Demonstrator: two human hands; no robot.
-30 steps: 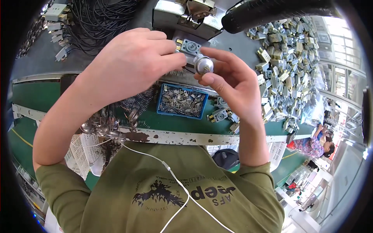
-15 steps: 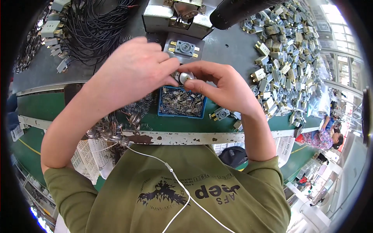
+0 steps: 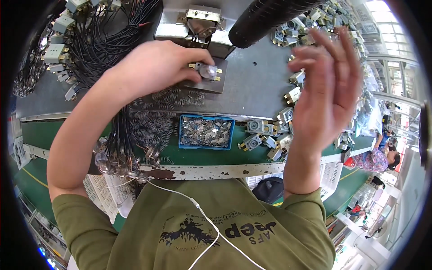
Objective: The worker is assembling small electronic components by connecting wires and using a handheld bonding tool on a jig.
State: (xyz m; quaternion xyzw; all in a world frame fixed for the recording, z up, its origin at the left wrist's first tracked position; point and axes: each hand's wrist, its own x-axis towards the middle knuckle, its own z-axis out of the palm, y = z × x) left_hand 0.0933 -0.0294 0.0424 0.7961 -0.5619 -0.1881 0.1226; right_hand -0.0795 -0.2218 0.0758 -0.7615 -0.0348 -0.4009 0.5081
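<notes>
My left hand (image 3: 175,63) reaches over a dark metal plate (image 3: 216,87), its thumb and fingers around a round, shiny silver part (image 3: 208,72). That part rests on a small grey block with brass-coloured tabs (image 3: 218,71), which is mostly covered by it and the hand. My right hand (image 3: 324,94) is raised above the right side of the bench, blurred, fingers stretched and nothing in them. Beneath it lies a heap of grey housings (image 3: 292,94). Loose coil springs (image 3: 180,96) are scattered below my left wrist.
A metal fixture (image 3: 202,18) stands behind the plate, with a thick black tube (image 3: 265,20) slanting in beside it. Black cables (image 3: 112,42) lie at left. A blue tray (image 3: 206,147) of small metal pieces sits near the front edge. Round metal parts (image 3: 130,164) hang left of it.
My hands have parted. The left carried the silver part forward onto the grey block on the plate; the right let go and swung up to the right.
</notes>
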